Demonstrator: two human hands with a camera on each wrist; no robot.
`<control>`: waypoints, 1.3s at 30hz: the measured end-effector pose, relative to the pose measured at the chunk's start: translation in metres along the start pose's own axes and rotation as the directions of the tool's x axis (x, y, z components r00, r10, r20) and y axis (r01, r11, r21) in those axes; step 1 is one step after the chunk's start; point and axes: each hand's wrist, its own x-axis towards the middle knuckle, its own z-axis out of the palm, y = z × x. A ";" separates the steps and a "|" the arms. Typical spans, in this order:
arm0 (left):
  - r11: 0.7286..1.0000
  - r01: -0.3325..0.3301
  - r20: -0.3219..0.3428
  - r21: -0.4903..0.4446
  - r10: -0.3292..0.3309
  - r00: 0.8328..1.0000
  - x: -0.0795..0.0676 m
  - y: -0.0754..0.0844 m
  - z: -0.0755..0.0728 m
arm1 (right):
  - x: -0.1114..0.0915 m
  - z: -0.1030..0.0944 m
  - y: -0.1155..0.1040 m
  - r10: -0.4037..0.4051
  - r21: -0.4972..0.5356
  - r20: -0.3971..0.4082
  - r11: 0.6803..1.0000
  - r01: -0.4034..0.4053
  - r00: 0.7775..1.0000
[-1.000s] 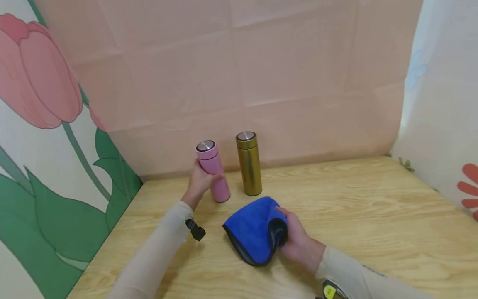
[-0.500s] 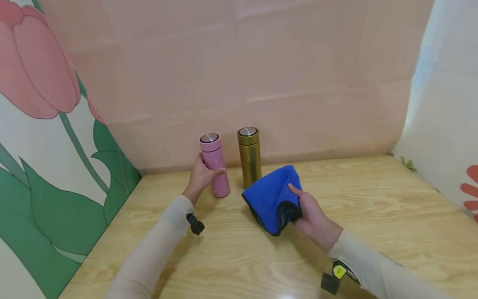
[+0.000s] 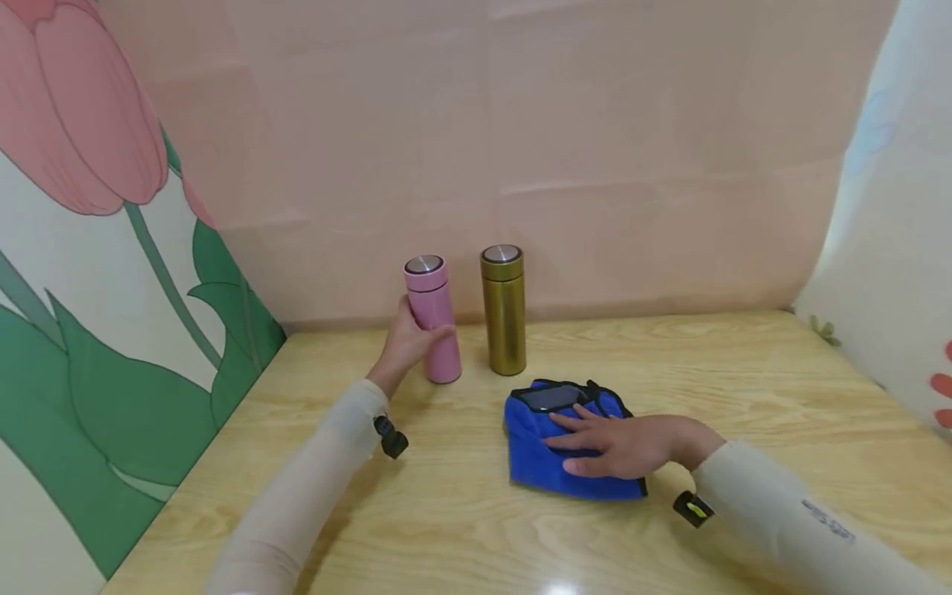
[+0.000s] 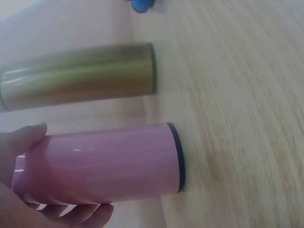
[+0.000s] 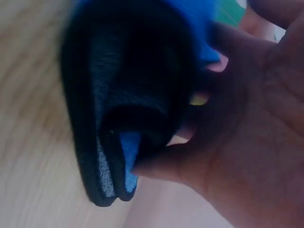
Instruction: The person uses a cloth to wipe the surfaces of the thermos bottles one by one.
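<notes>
My left hand (image 3: 405,343) grips the middle of a pink thermos bottle (image 3: 444,364), which stands on the table with its silver-topped lid on. In the left wrist view the thumb and fingers curl round the pink bottle (image 4: 118,161). A gold thermos bottle (image 3: 506,322) stands just to its right, untouched. Over a folded blue towel (image 3: 550,481) with black edging and a grey underside, my right hand (image 3: 628,446) lies with fingers spread and straight. The right wrist view shows the towel's folded layers (image 5: 107,71) close beside the palm (image 5: 247,123).
Light wood-grain table (image 3: 416,512) lies under everything. A pinkish sheet (image 3: 357,165) hangs behind the bottles. On the left is a panel with a painted tulip (image 3: 97,107), and a pale flowered panel (image 3: 900,248) borders the right side.
My right hand carried the towel up and to the right, then down onto the table, and its fingers have loosened and spread. The left hand keeps its grip on the pink bottle.
</notes>
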 end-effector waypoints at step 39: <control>0.694 -0.507 0.395 0.511 0.334 0.855 -0.150 -0.012 0.000 | -0.015 -0.003 0.003 -0.124 -0.366 -0.300 0.931 0.006 0.946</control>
